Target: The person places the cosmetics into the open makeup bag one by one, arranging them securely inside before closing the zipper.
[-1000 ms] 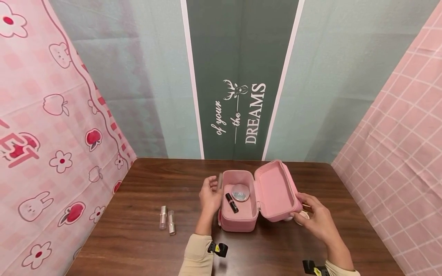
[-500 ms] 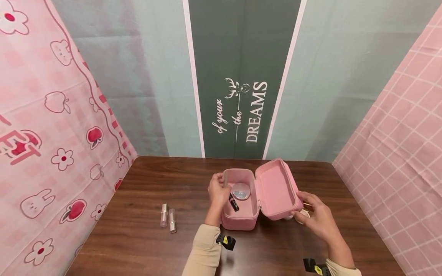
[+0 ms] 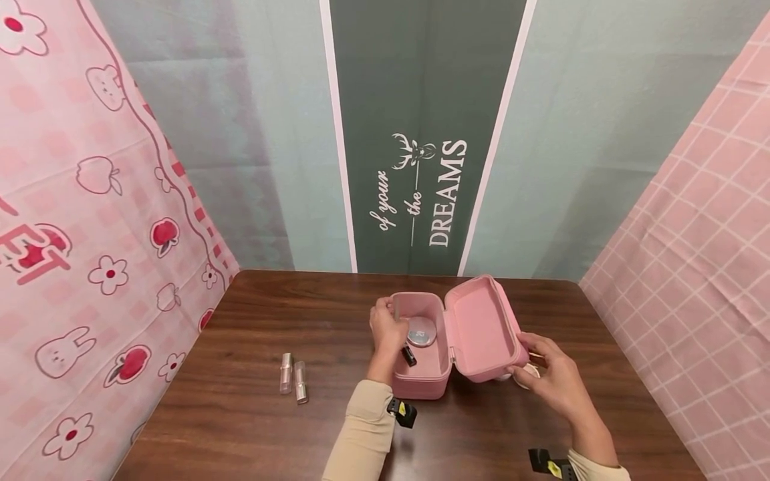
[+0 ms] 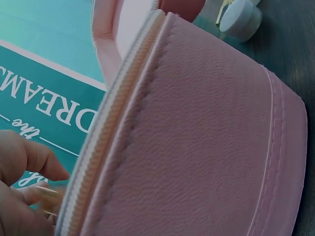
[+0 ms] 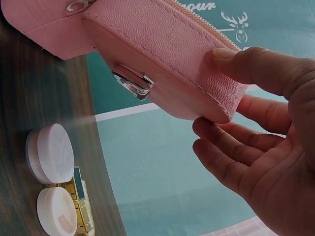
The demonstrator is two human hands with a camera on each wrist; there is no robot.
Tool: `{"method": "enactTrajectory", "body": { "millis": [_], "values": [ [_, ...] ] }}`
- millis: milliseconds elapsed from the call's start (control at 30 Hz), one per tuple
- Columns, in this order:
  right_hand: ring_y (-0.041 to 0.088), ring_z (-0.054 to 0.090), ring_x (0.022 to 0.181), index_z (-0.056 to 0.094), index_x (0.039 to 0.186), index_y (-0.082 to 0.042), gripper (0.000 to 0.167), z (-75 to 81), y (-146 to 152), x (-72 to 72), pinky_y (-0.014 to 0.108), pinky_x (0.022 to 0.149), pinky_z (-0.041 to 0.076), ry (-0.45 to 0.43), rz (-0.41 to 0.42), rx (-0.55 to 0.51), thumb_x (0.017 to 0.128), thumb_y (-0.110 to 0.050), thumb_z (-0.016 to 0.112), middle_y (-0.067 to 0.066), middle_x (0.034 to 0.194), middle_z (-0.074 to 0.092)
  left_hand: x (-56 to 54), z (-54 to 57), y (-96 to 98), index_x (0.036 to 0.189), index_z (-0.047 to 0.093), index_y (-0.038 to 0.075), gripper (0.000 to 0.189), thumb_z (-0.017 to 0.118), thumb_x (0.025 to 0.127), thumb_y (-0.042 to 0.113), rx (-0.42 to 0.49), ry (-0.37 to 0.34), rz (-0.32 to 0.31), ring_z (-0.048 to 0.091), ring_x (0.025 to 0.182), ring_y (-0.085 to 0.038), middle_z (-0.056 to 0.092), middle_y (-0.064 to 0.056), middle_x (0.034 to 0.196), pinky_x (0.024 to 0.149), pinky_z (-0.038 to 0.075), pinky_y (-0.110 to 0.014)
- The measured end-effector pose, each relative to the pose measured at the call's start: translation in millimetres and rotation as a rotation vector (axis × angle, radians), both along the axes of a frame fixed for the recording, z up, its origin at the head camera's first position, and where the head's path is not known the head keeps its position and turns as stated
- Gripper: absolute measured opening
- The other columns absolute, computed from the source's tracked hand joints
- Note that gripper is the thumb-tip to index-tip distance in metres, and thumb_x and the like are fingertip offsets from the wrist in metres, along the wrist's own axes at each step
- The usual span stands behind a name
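A pink zippered makeup case (image 3: pixel 421 386) stands with its lid (image 3: pixel 484 334) folded out to the right. My right hand (image 3: pixel 555 374) grips the lid's outer corner, thumb on one side and fingers underneath in the right wrist view. My left hand (image 3: pixel 388 326) is at the case's left rim, pinching a slim gold-brown tube (image 3: pixel 396 307), mostly hidden by the fingers. In the left wrist view, the case wall (image 4: pixel 197 123) covers much of what lies beyond. Inside the case are a round silver compact (image 3: pixel 422 333) and a black tube (image 3: pixel 409 356), partly behind my left hand.
Two clear-and-silver lipsticks (image 3: pixel 293 379) lie on the wooden table (image 3: pixel 240 427), left of the case. Behind the lid, round white-lidded pots (image 5: pixel 55 153) and a gold item (image 5: pixel 81 196) stand on the table. Printed cloths hang at the back and sides.
My left hand has moved right with the slim tube, from outside the case to over its left rim, now covering part of the black tube. My right hand keeps holding the lid.
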State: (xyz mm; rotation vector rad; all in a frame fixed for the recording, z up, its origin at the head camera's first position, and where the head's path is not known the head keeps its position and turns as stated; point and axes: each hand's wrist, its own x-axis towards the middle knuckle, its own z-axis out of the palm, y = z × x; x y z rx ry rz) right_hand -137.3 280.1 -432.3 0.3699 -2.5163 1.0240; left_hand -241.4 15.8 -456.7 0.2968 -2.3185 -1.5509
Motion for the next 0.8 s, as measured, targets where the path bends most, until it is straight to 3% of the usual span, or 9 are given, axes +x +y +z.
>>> {"method": "enactTrajectory", "body": {
  "millis": [233,567,667,800],
  "values": [
    [0.023,0.058,0.092,0.058,0.116,0.004,0.059,0.7,-1,0.0,0.005,0.076,0.038,0.005,-0.002,-0.002,0.063,0.000,0.083,0.017,0.111,0.057,2.2,-0.8,-0.1,0.108,0.057,-0.003,0.043,0.070,0.067,-0.006,-0.017,0.035,-0.002,0.052,0.088,-0.032,0.054,-0.019,0.094,0.081,0.043,-0.042],
    [0.014,0.056,0.093,0.059,0.116,0.004,0.060,-1.6,-1,-2.2,0.005,0.076,0.038,0.035,0.012,-0.009,0.061,0.002,0.083,0.017,0.111,0.058,-0.4,-3.1,-5.2,0.107,0.058,-0.004,0.044,0.069,0.064,-0.009,-0.038,0.040,-0.020,0.053,0.091,-0.034,0.056,-0.018,0.094,0.082,0.043,-0.043],
    [0.016,0.057,0.093,0.059,0.116,0.004,0.060,-1.8,-1,-2.5,0.005,0.076,0.038,0.035,0.011,-0.010,0.061,0.002,0.083,0.017,0.111,0.058,0.3,1.3,-9.6,0.110,0.058,-0.004,0.046,0.070,0.066,-0.004,-0.140,0.021,-0.099,0.054,0.092,-0.034,0.057,-0.019,0.097,0.082,0.043,-0.042],
    [0.011,0.056,0.093,0.059,0.116,0.003,0.060,-1.8,-2,-1.6,0.005,0.076,0.038,0.031,0.007,-0.011,0.061,0.001,0.083,0.016,0.111,0.058,7.8,18.2,-16.9,0.115,0.058,-0.002,0.047,0.073,0.072,0.010,-0.445,-0.067,-0.309,0.055,0.095,-0.035,0.056,-0.020,0.104,0.081,0.045,-0.046]
  ]
}}
